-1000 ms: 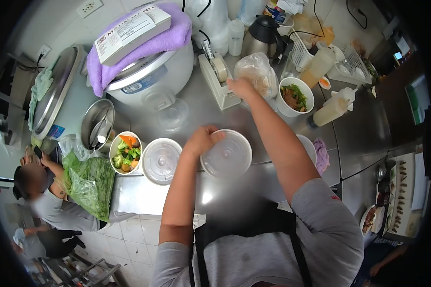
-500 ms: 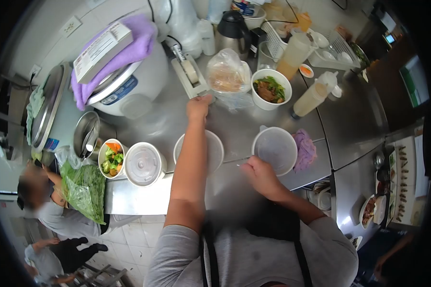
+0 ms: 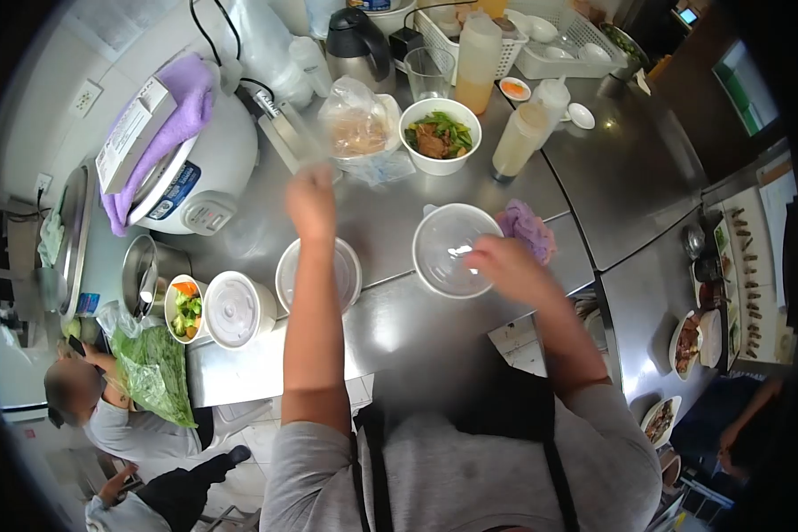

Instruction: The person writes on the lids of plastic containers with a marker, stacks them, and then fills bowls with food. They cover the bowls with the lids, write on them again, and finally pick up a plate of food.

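Note:
My left hand (image 3: 311, 199) is closed and blurred, just in front of the tape dispenser (image 3: 281, 133); what it holds, if anything, is too small to make out. Below it, my left forearm crosses over a round container with a clear lid (image 3: 348, 277). My right hand (image 3: 496, 262) is pinched over the right edge of another clear-lidded container (image 3: 443, 253); anything between its fingers is too small to tell. A purple cloth (image 3: 528, 232) lies beside that container. An open white bowl of greens and meat (image 3: 439, 137) stands farther back, next to a bagged food item (image 3: 356, 126).
Squeeze bottles (image 3: 519, 140) stand at the back right, and a thermos (image 3: 356, 53) behind the bagged food. A rice cooker (image 3: 208, 168), a vegetable cup (image 3: 184, 312), a lidded cup (image 3: 233, 310) and bagged greens (image 3: 158, 368) are at left. Other people are at both sides.
The view has shifted to the right. My left hand has drawn back from the tape dispenser. My right hand has moved from in front of the lidded container to over its right edge.

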The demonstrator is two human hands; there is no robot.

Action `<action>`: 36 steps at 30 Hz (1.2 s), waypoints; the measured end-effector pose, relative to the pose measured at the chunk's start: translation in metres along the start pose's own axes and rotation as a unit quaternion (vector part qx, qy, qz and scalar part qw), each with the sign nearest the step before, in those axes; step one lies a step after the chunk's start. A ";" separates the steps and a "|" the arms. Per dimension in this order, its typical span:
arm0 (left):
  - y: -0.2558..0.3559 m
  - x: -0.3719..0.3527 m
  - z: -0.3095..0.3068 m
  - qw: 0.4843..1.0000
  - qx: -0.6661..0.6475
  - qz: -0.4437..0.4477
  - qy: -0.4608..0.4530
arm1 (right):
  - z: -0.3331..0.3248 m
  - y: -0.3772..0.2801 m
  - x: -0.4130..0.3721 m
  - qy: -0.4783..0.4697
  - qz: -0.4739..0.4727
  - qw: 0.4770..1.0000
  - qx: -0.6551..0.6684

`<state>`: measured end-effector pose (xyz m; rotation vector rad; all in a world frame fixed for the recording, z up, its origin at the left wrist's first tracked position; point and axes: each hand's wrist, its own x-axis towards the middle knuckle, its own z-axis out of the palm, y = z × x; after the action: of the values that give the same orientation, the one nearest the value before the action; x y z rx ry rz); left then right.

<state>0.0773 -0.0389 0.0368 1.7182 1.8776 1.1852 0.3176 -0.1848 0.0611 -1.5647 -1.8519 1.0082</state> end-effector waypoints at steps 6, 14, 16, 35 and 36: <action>0.008 -0.101 0.042 0.995 -0.100 0.004 -0.007 | -0.050 0.063 -0.040 -0.090 0.114 0.989 -0.027; -0.019 -0.114 0.059 0.900 -0.308 -0.239 -0.194 | 0.026 0.092 -0.022 -0.045 0.071 0.996 -0.004; -0.025 -0.114 0.057 0.876 -0.330 -0.276 -0.219 | 0.031 0.085 -0.018 -0.067 0.189 0.976 0.079; 0.008 -0.145 0.004 0.819 -0.380 -0.268 -0.335 | 0.045 0.063 0.012 0.249 0.106 0.890 0.367; 0.006 -0.141 -0.015 0.882 -0.345 -0.176 -0.270 | 0.036 0.042 0.020 0.262 0.085 0.913 0.301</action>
<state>0.1012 -0.1758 0.0104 1.0898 1.1545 0.9299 0.3101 -0.1704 0.0047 -1.4286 -0.9348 0.9808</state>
